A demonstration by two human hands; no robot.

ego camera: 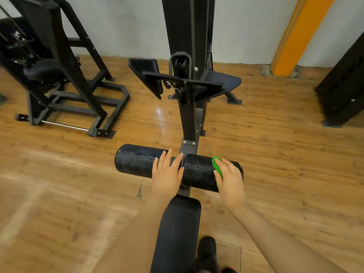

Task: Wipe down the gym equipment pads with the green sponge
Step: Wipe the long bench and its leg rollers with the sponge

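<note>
From the head view I see my right grip (230, 178) pressing the green sponge (216, 166) onto the right roller (199, 172), fingers curved over the sponge so that only its left edge shows past my fingertips. The sponge sits on the top of that roller, toward its outer end, and the black foam to the left of the grip is speckled with wet spots. My left grip (167, 172) lies flat with straight fingers, holding nothing; its palm rests on the inner end of the left roller (134, 161) and its fingertips reach across the gap toward the post (188, 119) that rises between the two rollers (the two grips are near each other, with the wet stretch of foam between them). Below both grips, toward me, the black seat pad (177, 233) runs down the middle, and a dark shoe (206, 251) stands just right of it on the wooden floor (59, 194). Beyond the grips, two black footplates (146, 74) angle out from the post. Farther left of my left grip stands another black machine frame (65, 91), and far to the right an orange pillar (293, 36) meets the wall.
</note>
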